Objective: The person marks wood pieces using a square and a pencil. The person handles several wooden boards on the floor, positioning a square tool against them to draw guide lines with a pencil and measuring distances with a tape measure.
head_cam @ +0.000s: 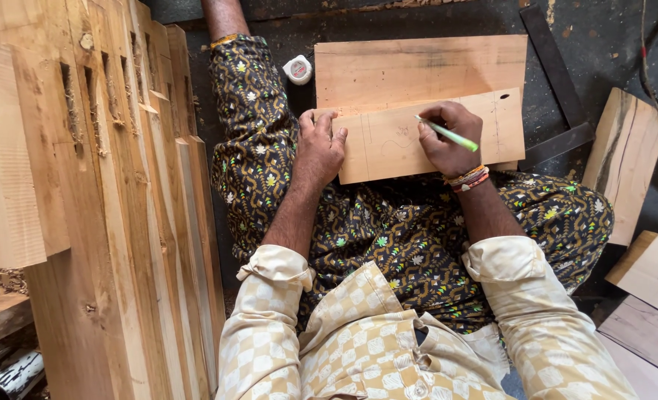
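Observation:
A thin light wooden board (388, 144) with faint drawn lines lies across my lap, on top of a larger plank (418, 70). My left hand (320, 148) rests flat on the thin board's left end, fingers spread over its edge. My right hand (447, 137) grips a green pencil (447, 134), its tip touching the board near the upper middle. Bangles circle my right wrist.
A stack of long mortised wooden posts (114, 200) stands along the left. A small white tape measure (297, 70) lies on the dark floor above my knee. A dark metal square (559, 81) and loose wood offcuts (625, 163) lie to the right.

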